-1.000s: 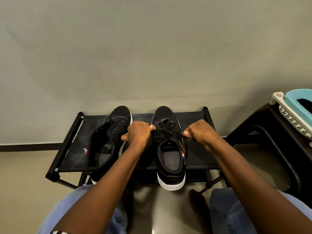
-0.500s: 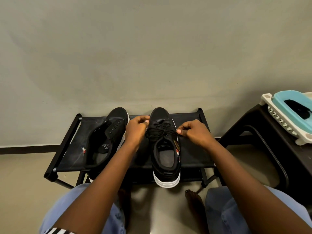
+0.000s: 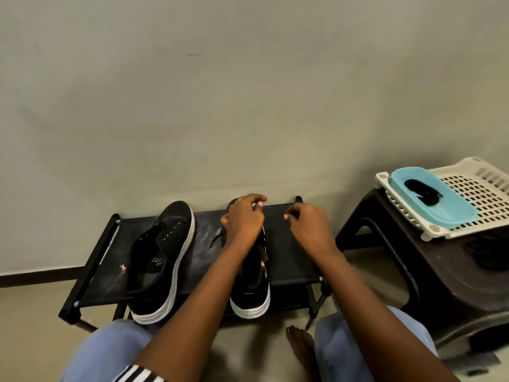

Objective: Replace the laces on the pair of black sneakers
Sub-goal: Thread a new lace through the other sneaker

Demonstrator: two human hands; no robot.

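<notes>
Two black sneakers with white soles stand on a low black rack (image 3: 292,260). The left sneaker (image 3: 162,260) has bare eyelets and no lace. My left forearm hides most of the right sneaker (image 3: 252,288), which carries a black lace. My left hand (image 3: 242,220) hovers over its toe with fingertips pinched together, and a loose lace end (image 3: 217,239) trails from under it. To the shoe's right, my right hand (image 3: 308,228) pinches thumb to forefinger; the lace there is hard to see against the black fabric.
At right, a dark plastic stool (image 3: 454,277) carries a white slotted basket (image 3: 484,180) and a blue tray (image 3: 440,213) holding a black lace bundle (image 3: 421,188). My knees and a bare foot (image 3: 300,343) are below the rack, with a plain wall behind.
Both hands moved away from me, from the eyelets toward the toe of the right sneaker. The view swung right and down, showing more of the stool and basket.
</notes>
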